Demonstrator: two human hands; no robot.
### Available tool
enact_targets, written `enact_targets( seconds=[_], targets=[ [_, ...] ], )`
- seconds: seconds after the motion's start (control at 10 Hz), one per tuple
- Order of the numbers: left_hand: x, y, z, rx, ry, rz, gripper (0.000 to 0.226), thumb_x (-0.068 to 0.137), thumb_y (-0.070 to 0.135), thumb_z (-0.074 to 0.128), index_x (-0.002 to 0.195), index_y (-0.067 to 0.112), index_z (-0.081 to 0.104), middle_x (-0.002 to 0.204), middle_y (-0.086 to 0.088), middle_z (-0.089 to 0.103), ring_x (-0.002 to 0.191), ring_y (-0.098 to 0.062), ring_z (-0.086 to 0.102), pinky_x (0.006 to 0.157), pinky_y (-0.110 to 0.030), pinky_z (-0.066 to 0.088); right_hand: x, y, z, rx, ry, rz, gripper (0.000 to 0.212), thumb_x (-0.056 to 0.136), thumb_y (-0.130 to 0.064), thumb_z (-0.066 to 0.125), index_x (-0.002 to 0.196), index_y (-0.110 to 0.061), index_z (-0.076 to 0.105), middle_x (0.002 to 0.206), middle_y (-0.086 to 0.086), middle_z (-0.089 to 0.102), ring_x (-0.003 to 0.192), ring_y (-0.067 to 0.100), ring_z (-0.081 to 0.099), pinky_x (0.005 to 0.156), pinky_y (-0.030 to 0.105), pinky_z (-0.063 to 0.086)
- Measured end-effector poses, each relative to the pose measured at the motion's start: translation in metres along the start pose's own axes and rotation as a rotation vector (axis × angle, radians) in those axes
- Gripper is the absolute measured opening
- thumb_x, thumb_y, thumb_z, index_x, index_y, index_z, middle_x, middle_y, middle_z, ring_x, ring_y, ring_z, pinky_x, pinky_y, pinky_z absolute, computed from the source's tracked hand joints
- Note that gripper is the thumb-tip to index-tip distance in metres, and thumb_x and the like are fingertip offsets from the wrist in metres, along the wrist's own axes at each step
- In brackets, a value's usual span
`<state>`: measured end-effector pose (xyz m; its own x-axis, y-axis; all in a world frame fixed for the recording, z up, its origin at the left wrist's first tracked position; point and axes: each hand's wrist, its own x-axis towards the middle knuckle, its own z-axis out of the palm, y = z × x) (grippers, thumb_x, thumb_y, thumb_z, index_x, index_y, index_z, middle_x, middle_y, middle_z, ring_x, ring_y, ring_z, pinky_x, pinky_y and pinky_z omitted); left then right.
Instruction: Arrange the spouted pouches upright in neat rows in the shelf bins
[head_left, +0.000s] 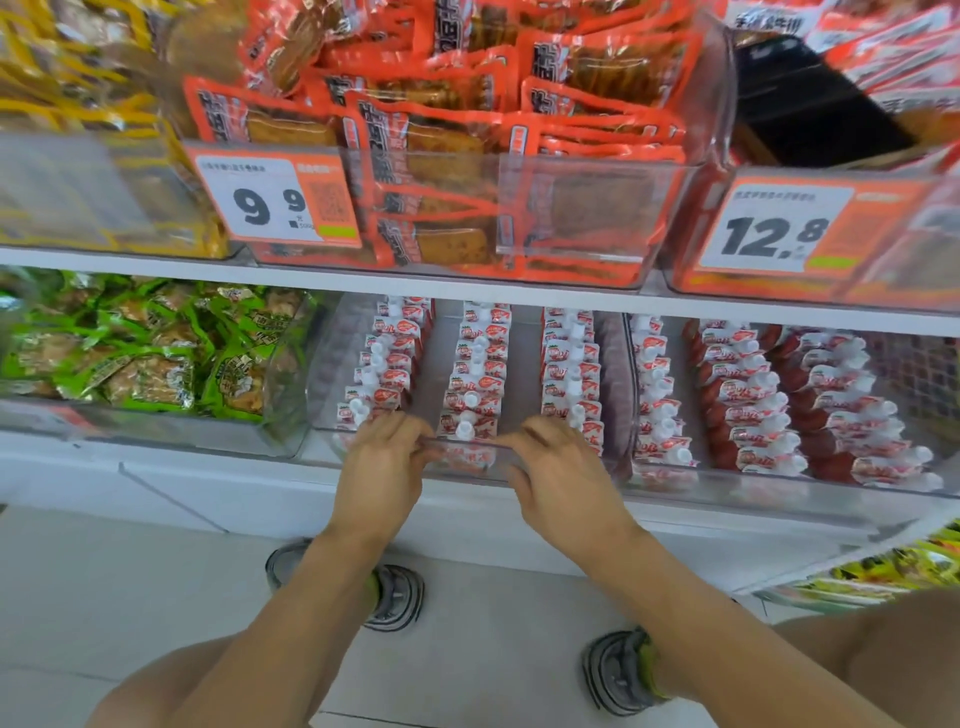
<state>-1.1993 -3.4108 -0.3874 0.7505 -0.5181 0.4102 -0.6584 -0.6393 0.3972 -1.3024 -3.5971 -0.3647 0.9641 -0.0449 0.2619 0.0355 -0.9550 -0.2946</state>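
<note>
**Front-Rim Grip on the Pouch Bin**

Both hands are resting on the front rim of the clear centre bin (332, 364), the landmark for all positions below. The left hand (382, 470) is hooking its fingers over the rim at the left; the right hand (558, 478) is doing the same at the right. Neither is holding a pouch.

Inside the bin, the spouted pouches (478, 384) are standing upright in three front-to-back rows, white caps pointing up. The neighbouring bin (883, 493), immediately right of the centre bin, is holding further rows of similar pouches. Left of the centre bin, a clear bin is carrying green snack packs (145, 353). Above it, a shelf tray is holding orange packets (441, 156) behind a price tag (275, 200).

Handling judgement: the pouches are probably light, soft-walled and slick — prone to slumping. The rigid spout or the sealed top edge is likely the surest hold; squeezing the body is inadvisable.
</note>
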Motion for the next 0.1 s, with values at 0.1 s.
enact_targets(
  seconds=[0.1],
  targets=[
    [0.0018, 0.0019, -0.0069, 0.057, -0.089, 0.048, 0.018, 0.075, 0.013, 0.081, 0.083, 0.01, 0.064, 0.081, -0.004, 0.062, 0.078, -0.029, 0.06, 0.068, -0.036, 0.05, -0.0178, 0.0099, -0.0193, 0.09, -0.044, -0.012, 0.033, 0.087, -0.014, 0.066, 0.12, -0.011, 0.064, 0.111, 0.005, 0.058, 0.105, 0.026, 0.058, 0.086, 0.034, 0.053]
  ],
)
